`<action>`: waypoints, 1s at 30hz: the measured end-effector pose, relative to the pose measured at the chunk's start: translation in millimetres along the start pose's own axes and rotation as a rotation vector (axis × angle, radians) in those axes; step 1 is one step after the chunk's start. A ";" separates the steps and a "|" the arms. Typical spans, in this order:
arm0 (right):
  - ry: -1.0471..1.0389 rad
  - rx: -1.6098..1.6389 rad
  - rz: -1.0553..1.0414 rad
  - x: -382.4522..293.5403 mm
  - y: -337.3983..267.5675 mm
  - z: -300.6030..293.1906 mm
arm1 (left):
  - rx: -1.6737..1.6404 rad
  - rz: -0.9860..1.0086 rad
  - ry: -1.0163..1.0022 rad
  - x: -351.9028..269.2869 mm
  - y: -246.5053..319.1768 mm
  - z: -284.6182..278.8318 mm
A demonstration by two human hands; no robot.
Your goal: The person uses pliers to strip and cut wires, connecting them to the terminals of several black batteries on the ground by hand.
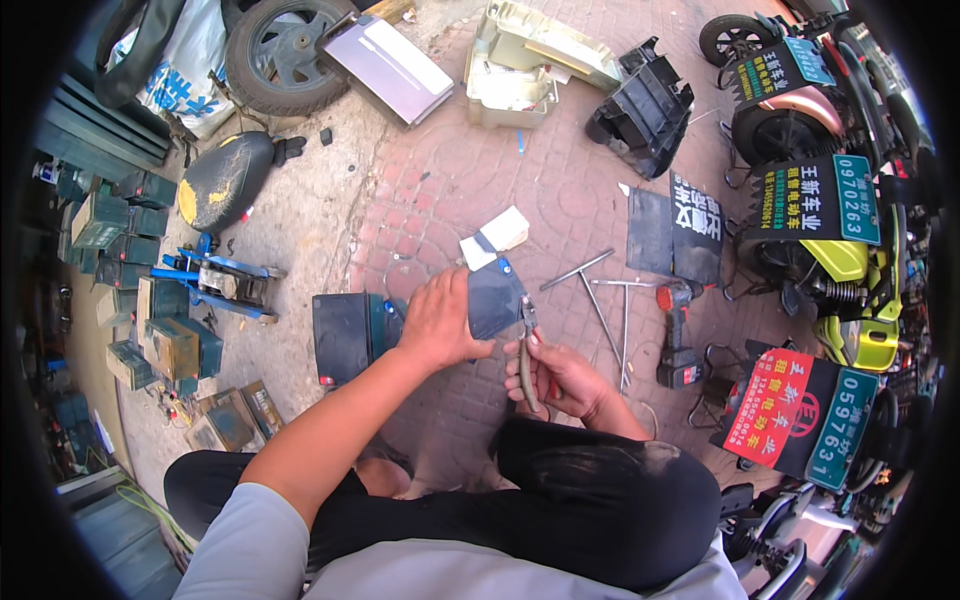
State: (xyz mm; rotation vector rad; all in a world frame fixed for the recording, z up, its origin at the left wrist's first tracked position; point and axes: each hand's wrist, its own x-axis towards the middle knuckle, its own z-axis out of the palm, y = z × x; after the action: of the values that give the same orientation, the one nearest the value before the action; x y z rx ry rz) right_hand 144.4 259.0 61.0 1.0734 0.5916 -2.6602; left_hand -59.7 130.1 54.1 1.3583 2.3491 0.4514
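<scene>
My left hand grips the left side of a dark lead-acid battery, its thumb at the near edge. Part of the battery's left side is hidden under the fingers. A blue terminal mark shows at its far corner. In my right hand is a pair of cutting pliers with worn handles, one of them red. The jaws are at the battery's right corner, by a small metal terminal; whether they are closed on it I cannot tell. Another dark battery lies left of my left hand. Beyond the gripped battery lies a white box.
T-handle wrenches and a cordless drill lie at right, near parked electric scooters. Several stacked batteries, a blue floor jack and a torn saddle are at left. Plastic housings lie ahead.
</scene>
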 end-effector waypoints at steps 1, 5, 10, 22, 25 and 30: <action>0.021 -0.031 0.014 2.0 0.8 -1.3 | 0.001 -0.004 -0.009 0.0 1.6 -1.1; 0.028 -0.012 0.022 8.3 8.2 -2.4 | 0.010 0.016 0.053 -0.1 0.2 3.7; -0.564 0.721 0.214 28.9 29.8 -34.9 | -0.007 0.010 0.080 -1.3 0.2 4.3; -0.068 -0.196 -0.049 10.8 9.9 -23.4 | 0.008 0.005 0.047 -1.3 3.0 -0.3; -0.114 -0.233 -0.025 6.0 1.2 -23.2 | -0.001 -0.011 0.029 -1.8 2.8 -1.3; -0.204 -0.090 0.047 -0.5 -13.4 -17.3 | 0.008 0.016 0.053 -2.2 0.7 1.2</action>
State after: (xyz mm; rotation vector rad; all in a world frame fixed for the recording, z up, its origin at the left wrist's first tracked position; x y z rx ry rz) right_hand 150.9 278.6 53.9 0.7697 0.6291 -2.6319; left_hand -57.6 128.6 53.7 1.3858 2.3866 0.4893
